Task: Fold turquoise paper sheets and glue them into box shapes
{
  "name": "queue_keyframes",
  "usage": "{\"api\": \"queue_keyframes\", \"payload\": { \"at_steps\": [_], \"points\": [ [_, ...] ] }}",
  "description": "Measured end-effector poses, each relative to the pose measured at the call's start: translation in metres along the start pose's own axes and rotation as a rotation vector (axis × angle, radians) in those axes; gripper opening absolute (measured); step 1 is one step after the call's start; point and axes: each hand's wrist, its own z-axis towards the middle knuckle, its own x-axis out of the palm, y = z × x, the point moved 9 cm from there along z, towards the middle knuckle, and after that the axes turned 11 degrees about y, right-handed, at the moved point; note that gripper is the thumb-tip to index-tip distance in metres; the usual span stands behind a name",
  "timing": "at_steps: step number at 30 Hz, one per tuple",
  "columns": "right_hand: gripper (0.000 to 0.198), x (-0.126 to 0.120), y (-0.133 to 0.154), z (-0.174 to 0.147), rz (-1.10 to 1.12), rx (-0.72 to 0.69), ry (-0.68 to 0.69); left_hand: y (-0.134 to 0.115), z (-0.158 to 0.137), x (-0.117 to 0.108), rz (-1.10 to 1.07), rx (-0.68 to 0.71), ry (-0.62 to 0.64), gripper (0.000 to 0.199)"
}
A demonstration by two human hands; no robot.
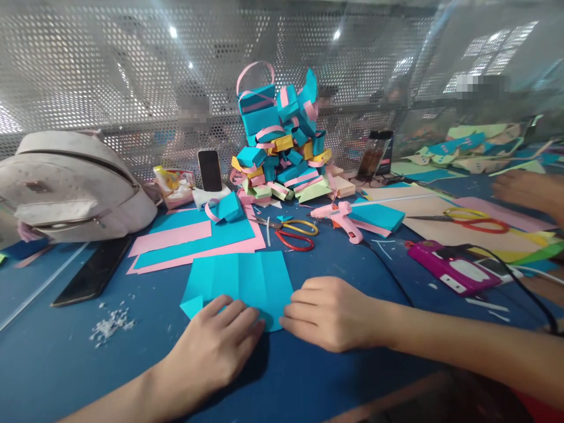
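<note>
One creased blue sheet (240, 273) under the left hand (224, 338) and right hand (328, 314).
Sheet lies on the blue table (132, 370), directly before the person; small folded flap at its left side; left hand's bent fingers rest over its near part, right hand's curled fingers meet its right near corner; whether either hand pinches the paper, cannot tell; just beyond, pink and blue papers (194, 235) to the left, scissors (299, 229) and pink glue gun (339, 217) to the right.
</note>
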Motion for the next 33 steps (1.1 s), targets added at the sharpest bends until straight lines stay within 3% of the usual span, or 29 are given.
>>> {"api": "queue_keyframes", "payload": {
  "at_steps": [5,10,14,19,23,25,28,33],
  "points": [
    [0.026,0.007,-0.002,0.005,0.077,-0.130,0.088,0.001,-0.008,0.010,-0.166,-0.031,0.097,0.026],
    [0.017,0.018,-0.034,0.014,0.514,-0.081,0.259,0.005,-0.006,0.011,-0.264,-0.015,0.162,0.030],
    [0.012,0.038,-0.057,0.022,0.811,0.040,0.353,0.004,-0.005,0.013,-0.228,0.010,0.098,0.029],
    [0.019,0.055,-0.061,0.027,0.996,-0.001,0.379,0.009,-0.015,0.011,-0.126,-0.024,-0.056,0.034],
    [0.014,0.052,-0.065,0.020,0.961,-0.020,0.423,0.027,-0.032,0.007,-0.179,0.002,0.053,0.037],
    [0.011,0.046,-0.066,0.018,0.887,-0.012,0.461,0.036,-0.045,0.001,-0.219,0.000,0.049,0.038],
    [0.007,0.036,-0.059,0.018,0.713,-0.014,0.525,0.046,-0.066,-0.002,-0.195,-0.089,0.024,0.035],
    [0.009,0.026,-0.034,0.029,0.382,0.021,0.528,0.048,-0.083,0.008,-0.190,-0.143,0.109,0.034]
  ]
}}
